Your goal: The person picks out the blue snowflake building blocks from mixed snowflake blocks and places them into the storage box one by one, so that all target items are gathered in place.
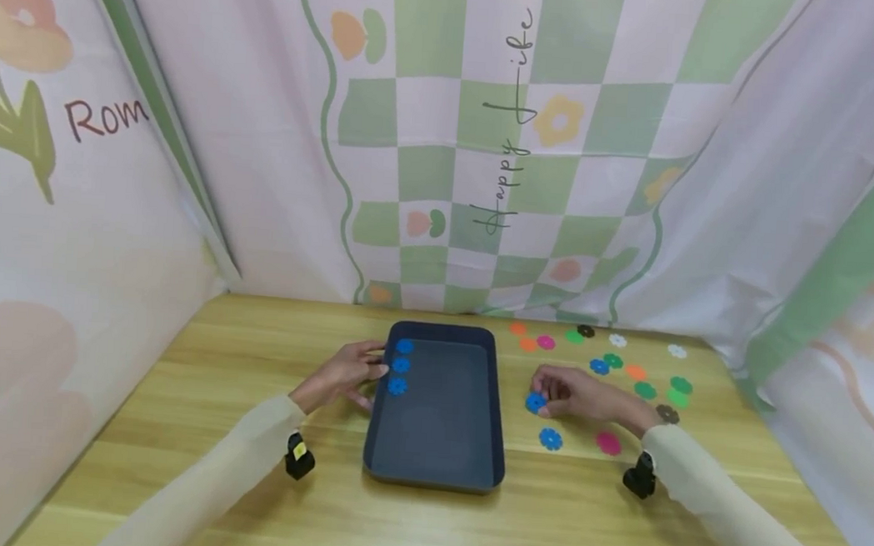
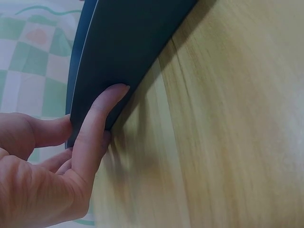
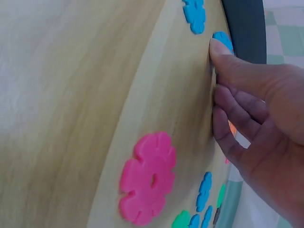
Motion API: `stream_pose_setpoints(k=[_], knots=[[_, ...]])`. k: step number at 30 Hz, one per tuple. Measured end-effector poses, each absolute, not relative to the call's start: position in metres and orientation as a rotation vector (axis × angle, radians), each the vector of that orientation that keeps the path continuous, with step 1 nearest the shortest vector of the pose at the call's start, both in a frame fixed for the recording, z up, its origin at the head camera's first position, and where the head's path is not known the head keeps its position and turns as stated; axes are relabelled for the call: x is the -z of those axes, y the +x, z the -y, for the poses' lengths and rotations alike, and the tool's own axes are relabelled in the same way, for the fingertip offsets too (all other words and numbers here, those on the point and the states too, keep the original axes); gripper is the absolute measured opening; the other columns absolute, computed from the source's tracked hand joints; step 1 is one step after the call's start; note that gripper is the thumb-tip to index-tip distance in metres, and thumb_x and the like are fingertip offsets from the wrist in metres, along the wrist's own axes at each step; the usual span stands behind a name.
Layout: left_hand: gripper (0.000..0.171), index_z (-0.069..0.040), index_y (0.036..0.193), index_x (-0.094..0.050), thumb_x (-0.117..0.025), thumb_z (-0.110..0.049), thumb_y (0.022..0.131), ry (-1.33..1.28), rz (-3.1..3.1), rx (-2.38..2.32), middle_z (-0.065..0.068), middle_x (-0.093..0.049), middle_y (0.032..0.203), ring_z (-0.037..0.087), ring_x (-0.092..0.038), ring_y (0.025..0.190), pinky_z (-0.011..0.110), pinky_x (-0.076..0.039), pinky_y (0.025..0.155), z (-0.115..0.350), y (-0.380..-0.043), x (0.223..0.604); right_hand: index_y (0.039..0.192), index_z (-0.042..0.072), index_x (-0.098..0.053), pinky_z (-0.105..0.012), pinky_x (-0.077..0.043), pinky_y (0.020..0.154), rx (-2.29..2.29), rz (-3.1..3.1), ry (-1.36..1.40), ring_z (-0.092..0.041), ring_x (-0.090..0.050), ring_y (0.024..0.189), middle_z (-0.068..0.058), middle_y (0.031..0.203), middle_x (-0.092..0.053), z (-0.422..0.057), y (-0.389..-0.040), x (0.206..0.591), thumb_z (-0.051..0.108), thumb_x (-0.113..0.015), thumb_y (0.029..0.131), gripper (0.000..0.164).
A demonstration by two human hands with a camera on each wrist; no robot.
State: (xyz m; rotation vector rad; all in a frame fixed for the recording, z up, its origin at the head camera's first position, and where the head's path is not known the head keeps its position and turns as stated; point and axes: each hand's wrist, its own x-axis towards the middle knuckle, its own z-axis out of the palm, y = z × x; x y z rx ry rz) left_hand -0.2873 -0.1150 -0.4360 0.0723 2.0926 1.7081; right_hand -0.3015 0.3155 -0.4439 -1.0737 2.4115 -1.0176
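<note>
A dark rectangular tray lies on the table, with several blue flower-shaped plastic pieces in a column along its left side. My left hand holds the tray's left edge; in the left wrist view, one digit lies against the outer wall and another meets the rim. To the right of the tray, my right hand pinches a blue flower piece low at the table, its fingers partly covering it. Nearer me lies another blue flower piece, and a pink one is beside it.
Loose flower pieces in several colours lie to the right and behind my right hand, among them an orange, a white and a brown one. A patterned curtain hangs behind the wooden table.
</note>
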Motion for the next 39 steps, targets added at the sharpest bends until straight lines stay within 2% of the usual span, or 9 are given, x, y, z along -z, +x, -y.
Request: stream_pose_setpoints(k=[6,10,13,16,20,24,29,33,39], knots=[[0.060,-0.002,0.162,-0.033,-0.057,-0.005,0.107,0.066,-2.094,-1.697,0.033,-0.035,0.162,0.048,-0.055,0.135,0.041,-0.068,0.063,0.114,-0.283,0.438,0.110,0.000,-0.063,-0.026,-0.060,0.075,1.051,-2.429,-0.974,-0.020,-0.068,0.082,-0.010,0.091,-0.073,-0.308,-0.302,0.443,0.005,-0.076,0.095,0.020],[0.060,-0.003,0.163,-0.033,-0.057,-0.005,0.108,0.061,-2.086,-1.707,0.031,-0.036,0.162,0.047,-0.056,0.134,0.041,-0.068,0.063,0.114,-0.282,0.439,0.113,-0.003,-0.064,-0.025,-0.060,0.075,1.106,-2.409,-0.916,-0.020,-0.069,0.081,-0.012,0.090,-0.074,-0.307,-0.307,0.444,-0.002,-0.071,0.096,0.018],[0.060,-0.003,0.163,-0.033,-0.056,-0.005,0.108,0.060,-2.085,-1.718,0.031,-0.037,0.162,0.047,-0.055,0.136,0.043,-0.068,0.064,0.113,-0.282,0.439,0.115,-0.005,-0.064,-0.027,-0.061,0.070,1.159,-2.391,-0.906,-0.023,-0.071,0.079,-0.014,0.090,-0.075,-0.306,-0.312,0.446,-0.005,-0.064,0.099,0.016],[0.060,-0.003,0.163,-0.032,-0.056,-0.004,0.108,0.056,-2.085,-1.724,0.032,-0.037,0.161,0.048,-0.053,0.137,0.045,-0.068,0.066,0.112,-0.282,0.440,0.117,-0.009,-0.062,-0.033,-0.064,0.070,1.252,-2.373,-0.895,-0.030,-0.073,0.080,-0.020,0.093,-0.076,-0.306,-0.318,0.444,-0.004,-0.060,0.103,0.016],[0.060,-0.002,0.162,-0.033,-0.056,-0.003,0.107,0.043,-2.083,-1.734,0.032,-0.038,0.161,0.050,-0.051,0.139,0.046,-0.068,0.067,0.111,-0.281,0.440,0.123,-0.012,-0.060,-0.040,-0.066,0.077,1.389,-2.389,-0.799,-0.035,-0.075,0.086,-0.027,0.098,-0.075,-0.304,-0.323,0.433,0.003,-0.059,0.106,0.022],[0.059,-0.002,0.162,-0.034,-0.056,-0.002,0.107,0.029,-2.080,-1.749,0.031,-0.037,0.162,0.049,-0.049,0.141,0.047,-0.068,0.067,0.111,-0.280,0.439,0.130,-0.010,-0.058,-0.047,-0.066,0.080,1.479,-2.435,-0.648,-0.033,-0.076,0.094,-0.025,0.106,-0.076,-0.296,-0.323,0.417,0.010,-0.060,0.107,0.031],[0.060,-0.003,0.163,-0.033,-0.055,-0.003,0.107,0.027,-2.097,-1.736,0.031,-0.037,0.162,0.047,-0.051,0.140,0.045,-0.068,0.066,0.111,-0.282,0.436,0.133,-0.011,-0.054,-0.059,-0.063,0.088,1.534,-2.348,-0.564,-0.038,-0.075,0.101,-0.029,0.112,-0.074,-0.277,-0.325,0.403,0.011,-0.060,0.108,0.034],[0.060,-0.003,0.163,-0.033,-0.056,-0.004,0.107,0.020,-2.110,-1.720,0.030,-0.038,0.162,0.046,-0.053,0.138,0.044,-0.068,0.065,0.112,-0.283,0.434,0.127,-0.011,-0.054,-0.060,-0.062,0.090,1.532,-2.314,-0.568,-0.040,-0.074,0.101,-0.033,0.114,-0.071,-0.261,-0.329,0.397,0.009,-0.062,0.106,0.030],[0.059,-0.001,0.162,-0.033,-0.056,-0.004,0.107,0.048,-2.121,-1.711,0.030,-0.036,0.163,0.048,-0.051,0.139,0.042,-0.068,0.064,0.113,-0.286,0.435,0.125,-0.013,-0.055,-0.061,-0.060,0.094,1.592,-2.250,-0.506,-0.033,-0.076,0.097,-0.036,0.115,-0.069,-0.241,-0.333,0.396,0.004,-0.063,0.104,0.029]])
